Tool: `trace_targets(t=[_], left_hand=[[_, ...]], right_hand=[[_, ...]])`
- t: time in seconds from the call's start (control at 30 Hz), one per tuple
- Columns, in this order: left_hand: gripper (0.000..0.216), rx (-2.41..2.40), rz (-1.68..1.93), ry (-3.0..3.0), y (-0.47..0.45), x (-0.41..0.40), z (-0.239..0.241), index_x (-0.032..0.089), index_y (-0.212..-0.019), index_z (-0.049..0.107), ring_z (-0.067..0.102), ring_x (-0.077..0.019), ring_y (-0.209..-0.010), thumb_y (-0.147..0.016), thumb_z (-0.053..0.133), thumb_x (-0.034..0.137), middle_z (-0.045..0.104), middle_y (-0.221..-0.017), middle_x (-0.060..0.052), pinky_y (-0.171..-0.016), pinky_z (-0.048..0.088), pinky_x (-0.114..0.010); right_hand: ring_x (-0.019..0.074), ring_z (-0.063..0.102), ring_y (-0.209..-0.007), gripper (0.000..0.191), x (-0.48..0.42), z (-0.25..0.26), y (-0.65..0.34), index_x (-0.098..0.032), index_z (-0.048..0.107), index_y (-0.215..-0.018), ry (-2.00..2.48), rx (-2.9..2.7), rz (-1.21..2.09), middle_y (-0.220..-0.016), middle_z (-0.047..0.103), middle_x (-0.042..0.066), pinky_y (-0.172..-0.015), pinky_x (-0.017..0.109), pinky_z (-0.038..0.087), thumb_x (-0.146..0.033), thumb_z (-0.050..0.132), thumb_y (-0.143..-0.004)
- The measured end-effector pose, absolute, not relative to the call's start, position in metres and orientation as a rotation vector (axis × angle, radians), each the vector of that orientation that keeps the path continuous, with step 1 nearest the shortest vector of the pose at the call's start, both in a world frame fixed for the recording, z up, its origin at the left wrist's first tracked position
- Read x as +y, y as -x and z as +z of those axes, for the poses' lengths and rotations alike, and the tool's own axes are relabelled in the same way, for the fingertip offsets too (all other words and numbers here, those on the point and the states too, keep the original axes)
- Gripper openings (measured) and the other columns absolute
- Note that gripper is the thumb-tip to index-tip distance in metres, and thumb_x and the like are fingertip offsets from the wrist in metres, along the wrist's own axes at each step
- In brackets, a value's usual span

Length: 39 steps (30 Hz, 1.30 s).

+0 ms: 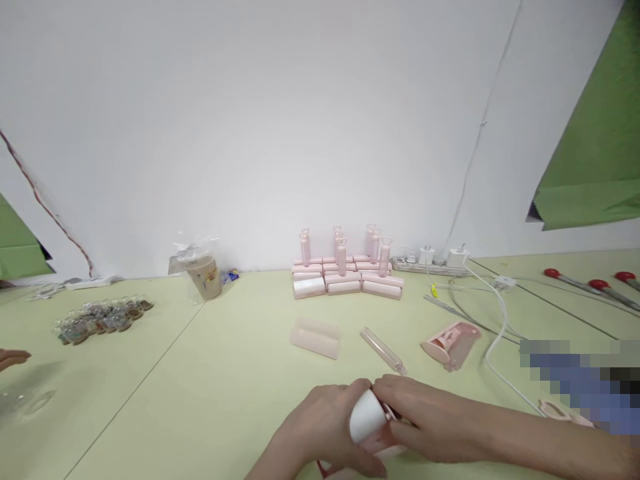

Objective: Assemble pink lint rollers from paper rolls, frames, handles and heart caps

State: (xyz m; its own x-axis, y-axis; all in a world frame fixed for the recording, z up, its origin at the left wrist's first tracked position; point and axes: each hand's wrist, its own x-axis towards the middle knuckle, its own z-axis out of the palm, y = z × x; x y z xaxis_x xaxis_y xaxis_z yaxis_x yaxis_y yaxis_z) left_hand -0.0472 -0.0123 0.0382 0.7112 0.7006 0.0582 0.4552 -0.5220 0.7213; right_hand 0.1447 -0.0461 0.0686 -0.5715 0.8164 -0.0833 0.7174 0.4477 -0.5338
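Observation:
My left hand (325, 420) is wrapped round a pink-and-white case (367, 419) with a smooth oval end. The fingers of my right hand (425, 413) close on its other side, at a darker gap. Much of the case is hidden by my hands. Just beyond my fingers lies a clear narrow tube (383, 350), slanting on the table. A pale pink curved cover (316, 337) lies to its left. To its right, a pink case (451, 343) with an oval end and a hollow-looking side rests on the table.
Along the wall sit stacked pink cases (343, 287) with several small pink bottles upright on them. A cup in a plastic bag (204, 277) and clustered glass domes (100, 319) stand left. White cables (503, 313) trail from a power strip (425, 267). Another person's hand (14, 359) shows at left.

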Motion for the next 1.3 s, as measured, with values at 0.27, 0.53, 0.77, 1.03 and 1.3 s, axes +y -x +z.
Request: trace_targets(t=[0.27,0.53,0.77,1.03,1.3], left_hand=[[0.048,0.814,0.447,-2.280,0.042,-0.011,0.039,0.032,-0.095,0.058,0.055,-0.0209,-0.054,-0.051,0.075,0.043,0.061,-0.069,0.000,-0.040,0.027,-0.020],[0.050,0.861,0.394,-2.174,0.046,-0.012,0.046,0.032,-0.100,0.060,0.056,-0.0245,-0.064,-0.052,0.075,0.036,0.064,-0.077,-0.002,-0.052,0.037,-0.026],[0.060,0.858,0.783,-1.472,0.040,0.000,0.048,0.025,-0.119,0.045,0.055,-0.0200,-0.075,-0.063,0.069,0.031,0.059,-0.090,-0.003,-0.069,0.043,-0.030],[0.039,0.644,1.065,-0.687,0.026,-0.002,0.040,0.016,-0.109,0.046,0.055,-0.0214,-0.097,-0.075,0.060,0.029,0.059,-0.099,-0.009,-0.087,0.040,-0.031],[0.036,0.532,1.134,-0.647,0.023,0.002,0.028,0.017,-0.105,0.052,0.053,-0.0213,-0.099,-0.071,0.063,0.015,0.061,-0.096,-0.005,-0.089,0.040,-0.031]], right_hand=[[0.0168,0.055,-0.068,0.016,-0.045,0.065,-0.150,-0.019,0.053,-0.074,1.397,-2.457,0.882,-0.075,0.060,0.002,-0.057,0.024,0.038,-0.012,0.038,-0.074],[0.0146,0.053,-0.056,0.012,-0.039,0.072,-0.163,-0.022,0.057,-0.081,1.471,-2.468,1.149,-0.069,0.060,-0.002,-0.044,0.021,0.031,-0.029,0.057,-0.071],[0.0219,0.056,-0.079,0.036,0.008,0.060,-0.175,-0.020,0.053,-0.101,1.649,-2.031,0.584,-0.085,0.060,0.006,-0.067,0.032,0.042,-0.048,0.039,-0.084],[0.0210,0.053,-0.058,0.024,0.030,0.029,-0.183,-0.019,0.054,-0.081,1.645,-1.924,0.589,-0.062,0.055,0.002,-0.055,0.033,0.039,-0.042,0.050,-0.077],[0.0192,0.060,-0.077,0.034,0.006,0.080,-0.164,-0.022,0.043,-0.096,1.105,-1.552,0.945,-0.085,0.062,0.005,-0.068,0.033,0.050,-0.051,0.051,-0.080]])
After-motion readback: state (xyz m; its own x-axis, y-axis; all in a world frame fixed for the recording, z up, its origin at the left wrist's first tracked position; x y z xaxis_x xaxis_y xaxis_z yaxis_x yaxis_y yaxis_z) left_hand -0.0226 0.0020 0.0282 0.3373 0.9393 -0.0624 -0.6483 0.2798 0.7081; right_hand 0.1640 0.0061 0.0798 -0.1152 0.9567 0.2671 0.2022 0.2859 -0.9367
